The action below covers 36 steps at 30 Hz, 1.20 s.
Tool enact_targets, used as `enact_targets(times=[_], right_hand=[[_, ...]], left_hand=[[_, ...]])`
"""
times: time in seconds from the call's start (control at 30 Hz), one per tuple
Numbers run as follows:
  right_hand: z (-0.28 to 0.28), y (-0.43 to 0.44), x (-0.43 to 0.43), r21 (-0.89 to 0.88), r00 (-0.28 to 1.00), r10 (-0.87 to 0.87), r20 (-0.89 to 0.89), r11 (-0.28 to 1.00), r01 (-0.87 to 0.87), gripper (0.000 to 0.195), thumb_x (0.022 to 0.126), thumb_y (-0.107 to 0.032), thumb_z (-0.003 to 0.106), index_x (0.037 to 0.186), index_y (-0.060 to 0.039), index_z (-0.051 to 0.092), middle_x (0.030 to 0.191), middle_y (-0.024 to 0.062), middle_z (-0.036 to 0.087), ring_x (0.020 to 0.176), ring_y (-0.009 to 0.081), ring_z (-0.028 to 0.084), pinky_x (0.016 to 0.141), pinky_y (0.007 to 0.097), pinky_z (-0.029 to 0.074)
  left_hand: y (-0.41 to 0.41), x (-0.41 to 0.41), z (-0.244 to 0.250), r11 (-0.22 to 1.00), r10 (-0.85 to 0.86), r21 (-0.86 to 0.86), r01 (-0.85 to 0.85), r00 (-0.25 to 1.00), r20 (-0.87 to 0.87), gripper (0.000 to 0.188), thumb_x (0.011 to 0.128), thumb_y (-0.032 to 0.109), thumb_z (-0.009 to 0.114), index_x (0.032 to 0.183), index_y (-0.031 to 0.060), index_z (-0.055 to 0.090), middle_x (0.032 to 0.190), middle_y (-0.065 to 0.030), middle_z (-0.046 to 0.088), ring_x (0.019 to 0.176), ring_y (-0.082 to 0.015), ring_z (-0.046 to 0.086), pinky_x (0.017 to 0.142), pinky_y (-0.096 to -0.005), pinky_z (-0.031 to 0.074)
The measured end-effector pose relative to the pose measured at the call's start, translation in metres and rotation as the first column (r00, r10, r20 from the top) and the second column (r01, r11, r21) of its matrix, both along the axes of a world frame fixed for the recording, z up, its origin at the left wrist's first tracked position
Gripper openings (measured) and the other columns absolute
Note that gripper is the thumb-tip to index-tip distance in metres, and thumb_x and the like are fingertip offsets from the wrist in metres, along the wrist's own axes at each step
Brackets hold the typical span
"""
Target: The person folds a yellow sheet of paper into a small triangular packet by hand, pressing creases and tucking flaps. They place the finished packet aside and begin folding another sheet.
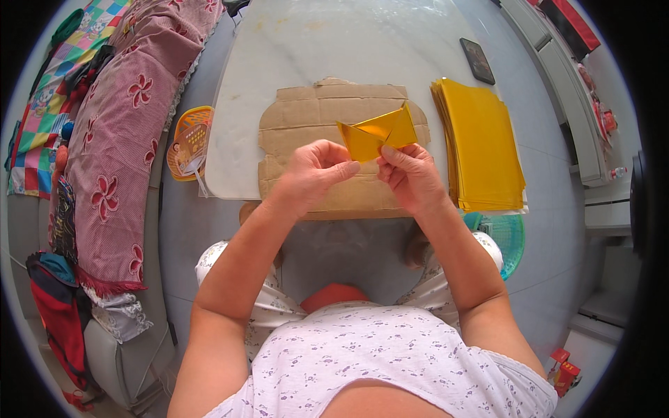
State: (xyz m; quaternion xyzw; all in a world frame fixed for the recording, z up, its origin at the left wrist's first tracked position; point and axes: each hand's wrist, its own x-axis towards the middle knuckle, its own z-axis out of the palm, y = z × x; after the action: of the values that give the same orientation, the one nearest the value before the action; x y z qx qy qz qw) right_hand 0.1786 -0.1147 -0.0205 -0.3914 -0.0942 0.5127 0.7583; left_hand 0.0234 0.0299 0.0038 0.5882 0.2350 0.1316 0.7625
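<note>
A piece of gold foil paper, folded with pointed upper corners, is held up above a flat sheet of brown cardboard. My right hand pinches its lower right part between thumb and fingers. At the lower left edge, my left hand has its thumb and fingertips closed on the paper; the exact contact is partly hidden. To the right of the cardboard lies a thick stack of gold foil sheets, its left edges slightly fanned.
The cardboard rests on a pale marble-patterned table. A smartphone lies near the table's right edge. An orange plastic basket with a hand fan is at the left, a teal basket below right. A cloth-covered sofa stands left.
</note>
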Motion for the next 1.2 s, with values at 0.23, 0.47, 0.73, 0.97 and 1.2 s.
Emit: enact_targets(times=[0.23, 0.47, 0.73, 0.97, 1.2], right_hand=[[0.013, -0.005, 0.000, -0.252, 0.846, 0.396, 0.358, 0.913, -0.321, 0.025, 0.083, -0.010, 0.073, 0.106, 0.0009, 0.071, 0.089, 0.0035, 0.068, 0.074, 0.0091, 0.058, 0.066, 0.0243, 0.047], [0.013, -0.004, -0.001, -0.266, 0.779, 0.499, 0.380, 0.866, -0.424, 0.027, 0.085, -0.010, 0.074, 0.110, 0.0020, 0.070, 0.092, 0.0015, 0.067, 0.078, 0.0061, 0.057, 0.067, 0.0217, 0.046], [0.012, -0.001, 0.003, -0.132, 0.837, 0.270, 0.477, 0.963, -0.235, 0.020, 0.090, -0.016, 0.075, 0.101, -0.0004, 0.069, 0.089, 0.0029, 0.067, 0.076, 0.0085, 0.059, 0.068, 0.0227, 0.048], [0.008, 0.000, 0.002, -0.157, 0.833, 0.196, 0.517, 0.979, -0.133, 0.018, 0.093, -0.017, 0.072, 0.089, 0.0007, 0.070, 0.077, 0.0025, 0.064, 0.070, 0.0084, 0.056, 0.064, 0.0229, 0.046], [0.006, 0.000, -0.002, -0.163, 0.850, 0.189, 0.491, 0.979, -0.123, 0.018, 0.093, -0.017, 0.072, 0.091, 0.0006, 0.069, 0.079, 0.0030, 0.065, 0.071, 0.0084, 0.057, 0.066, 0.0231, 0.047]], left_hand=[[0.020, -0.005, 0.013, 0.980, -0.201, -0.017, 0.201, 0.971, -0.131, 0.033, 0.089, 0.021, 0.077, 0.110, -0.0034, 0.066, 0.098, -0.0066, 0.070, 0.089, -0.0126, 0.066, 0.081, -0.0270, 0.053], [0.007, -0.005, 0.008, 0.942, -0.332, -0.092, 0.323, 0.936, -0.115, 0.028, 0.090, 0.016, 0.073, 0.111, -0.0017, 0.069, 0.099, -0.0051, 0.071, 0.087, -0.0106, 0.066, 0.079, -0.0261, 0.053], [0.006, -0.005, 0.007, 0.959, -0.279, -0.085, 0.269, 0.949, -0.148, 0.025, 0.091, 0.015, 0.072, 0.109, -0.0013, 0.070, 0.096, -0.0038, 0.070, 0.085, -0.0103, 0.065, 0.078, -0.0260, 0.052], [0.003, -0.003, 0.005, 0.954, -0.301, -0.052, 0.296, 0.941, -0.154, 0.024, 0.091, 0.014, 0.071, 0.109, -0.0021, 0.069, 0.095, -0.0039, 0.069, 0.084, -0.0097, 0.064, 0.076, -0.0267, 0.052], [0.001, -0.004, 0.007, 0.956, -0.294, -0.070, 0.286, 0.945, -0.143, 0.025, 0.090, 0.015, 0.071, 0.109, -0.0013, 0.069, 0.095, -0.0048, 0.069, 0.085, -0.0119, 0.065, 0.077, -0.0270, 0.052]])
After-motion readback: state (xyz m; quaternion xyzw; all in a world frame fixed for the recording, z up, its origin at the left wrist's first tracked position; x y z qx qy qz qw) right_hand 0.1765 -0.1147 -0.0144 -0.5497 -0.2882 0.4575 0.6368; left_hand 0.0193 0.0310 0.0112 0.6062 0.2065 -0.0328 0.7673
